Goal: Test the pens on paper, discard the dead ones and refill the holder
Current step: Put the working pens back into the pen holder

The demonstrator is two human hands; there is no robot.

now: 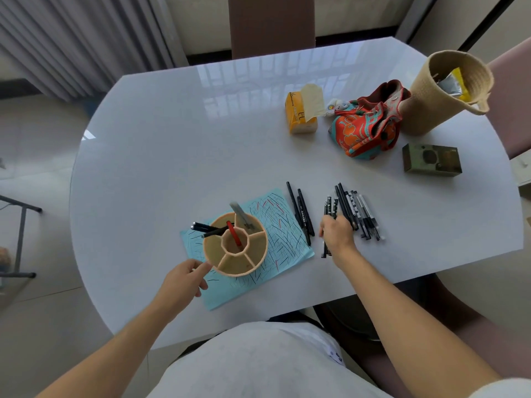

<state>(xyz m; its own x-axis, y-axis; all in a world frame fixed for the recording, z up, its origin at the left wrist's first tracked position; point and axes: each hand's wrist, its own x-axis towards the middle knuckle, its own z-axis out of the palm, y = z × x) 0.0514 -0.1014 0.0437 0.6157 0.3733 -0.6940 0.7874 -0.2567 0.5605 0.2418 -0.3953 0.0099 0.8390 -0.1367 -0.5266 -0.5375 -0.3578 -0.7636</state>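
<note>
A round beige pen holder point(235, 264) with several compartments stands on a light blue paper point(275, 225) covered in scribbles. Black pens, a red pen point(234, 235) and a grey one stick out of the holder. My left hand point(184, 280) touches the holder's near left rim with its fingertips. Three black pens point(301, 214) lie just right of the paper. Further right lies a bigger pile of black pens point(359, 214). My right hand point(337, 235) rests on the pile's left end, fingers closed around a few black pens point(326, 251).
On the white table's point(172, 139) far right stand an orange tissue pack point(300, 113), a red patterned pouch point(365, 127), a woven basket point(442, 93) and a small green box point(431, 160). A chair back stands beyond the table's far edge.
</note>
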